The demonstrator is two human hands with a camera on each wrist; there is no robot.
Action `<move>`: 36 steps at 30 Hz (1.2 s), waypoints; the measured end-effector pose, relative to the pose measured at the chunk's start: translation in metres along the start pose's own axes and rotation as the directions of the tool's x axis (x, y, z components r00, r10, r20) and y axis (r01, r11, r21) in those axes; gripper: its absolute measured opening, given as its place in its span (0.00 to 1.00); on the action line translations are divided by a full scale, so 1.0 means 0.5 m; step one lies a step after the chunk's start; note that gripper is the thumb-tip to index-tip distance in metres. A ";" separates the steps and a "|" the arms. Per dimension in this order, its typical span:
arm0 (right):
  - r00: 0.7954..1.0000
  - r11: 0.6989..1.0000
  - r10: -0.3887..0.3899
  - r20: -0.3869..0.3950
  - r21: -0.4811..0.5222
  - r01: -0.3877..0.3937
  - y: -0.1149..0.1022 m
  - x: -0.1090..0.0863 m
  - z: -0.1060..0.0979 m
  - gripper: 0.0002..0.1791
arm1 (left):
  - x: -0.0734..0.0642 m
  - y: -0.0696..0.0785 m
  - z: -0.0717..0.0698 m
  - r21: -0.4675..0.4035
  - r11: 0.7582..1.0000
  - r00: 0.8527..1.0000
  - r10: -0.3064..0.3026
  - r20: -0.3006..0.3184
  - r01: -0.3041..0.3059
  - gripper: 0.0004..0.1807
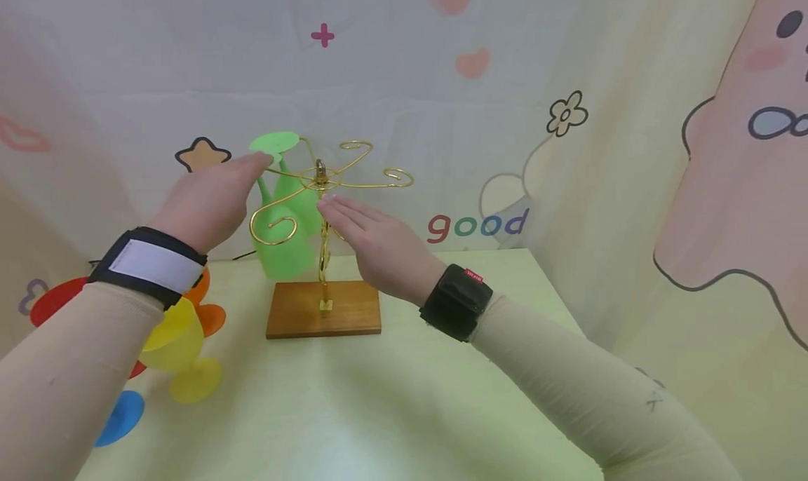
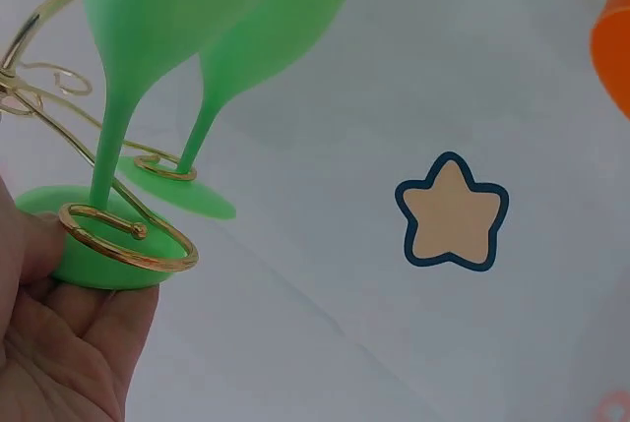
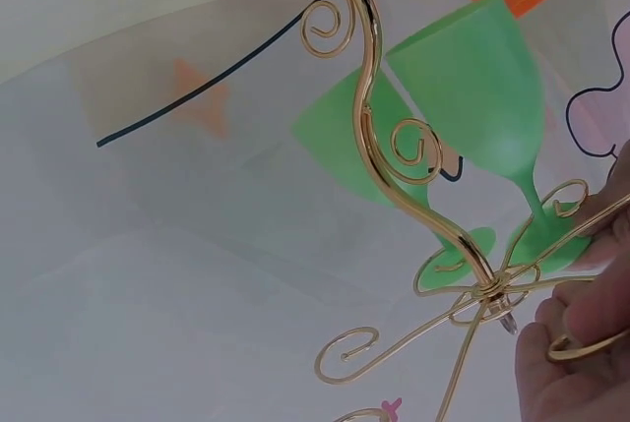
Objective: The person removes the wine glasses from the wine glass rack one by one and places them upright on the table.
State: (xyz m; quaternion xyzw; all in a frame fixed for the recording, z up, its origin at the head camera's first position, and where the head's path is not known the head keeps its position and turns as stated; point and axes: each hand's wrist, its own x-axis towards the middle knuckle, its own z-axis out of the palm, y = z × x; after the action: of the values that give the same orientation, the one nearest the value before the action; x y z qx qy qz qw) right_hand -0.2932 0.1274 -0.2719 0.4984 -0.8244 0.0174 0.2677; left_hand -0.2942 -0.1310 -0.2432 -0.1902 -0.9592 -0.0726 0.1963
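Green goblets, two, stemmed, hung bowl-down on the left side of the rack [image 1: 320,176], a gold wire stand with curled arms on a wooden base [image 1: 353,313]. Nearer goblet [image 1: 284,265]: at the rack's left, long axis close to upright, foot uppermost, stem at the inside of its gold curl [image 2: 128,258]; whether it is fully seated cannot be told. Left hand [image 1: 211,193]: at the rack's left, the closer of the two to this goblet; grip narrow, thumb and fingers pinching the foot, bowl hanging below. Farther goblet [image 1: 306,207]: behind the first, on the rack's rear-left arm. Right hand [image 1: 391,253]: at the rack's front right, post between it and the goblets; grip closed about a gold hook [image 3: 581,351]. Also on the counter [image 1: 391,411], left of the rack: yellow goblet [image 1: 173,344], orange goblet [image 1: 211,318], red goblet [image 1: 57,302], blue foot [image 1: 123,418].
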 end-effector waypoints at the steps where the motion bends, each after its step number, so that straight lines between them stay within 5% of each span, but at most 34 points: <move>1: 1.000 1.000 -0.001 -0.002 0.002 0.001 0.000 0.000 0.001 0.31 | -0.002 0.002 0.000 -0.003 1.000 1.000 -0.001 0.002 0.001 0.26; 8: 1.000 1.000 -0.007 -0.023 0.010 0.007 0.001 -0.002 0.003 0.32 | -0.017 0.005 0.006 0.014 1.000 1.000 0.026 -0.010 -0.026 0.26; 12: 1.000 1.000 -0.006 -0.026 0.005 0.006 0.000 -0.002 0.003 0.32 | -0.021 0.002 0.015 0.010 0.998 0.995 0.056 -0.087 -0.056 0.24; 17: 1.000 1.000 0.003 -0.023 0.007 -0.003 -0.002 -0.003 0.004 0.31 | -0.025 0.001 0.023 0.008 0.992 0.972 0.125 -0.200 -0.126 0.21; 21: 1.000 1.000 0.006 -0.018 0.005 -0.005 -0.001 -0.003 0.003 0.32 | -0.036 0.001 0.022 -0.015 0.989 0.961 0.142 -0.236 -0.150 0.22; 36: 1.000 1.000 0.004 -0.020 0.019 -0.004 -0.002 0.000 0.008 0.32 | -0.129 -0.019 0.017 -0.019 0.988 0.938 0.141 -0.316 -0.155 0.28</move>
State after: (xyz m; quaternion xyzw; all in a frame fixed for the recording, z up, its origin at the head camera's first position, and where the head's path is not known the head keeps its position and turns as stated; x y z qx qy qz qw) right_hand -0.2940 0.1256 -0.2754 0.4990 -0.8225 0.0307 0.2712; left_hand -0.2460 -0.1595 -0.2777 -0.2522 -0.8970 -0.1079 0.3467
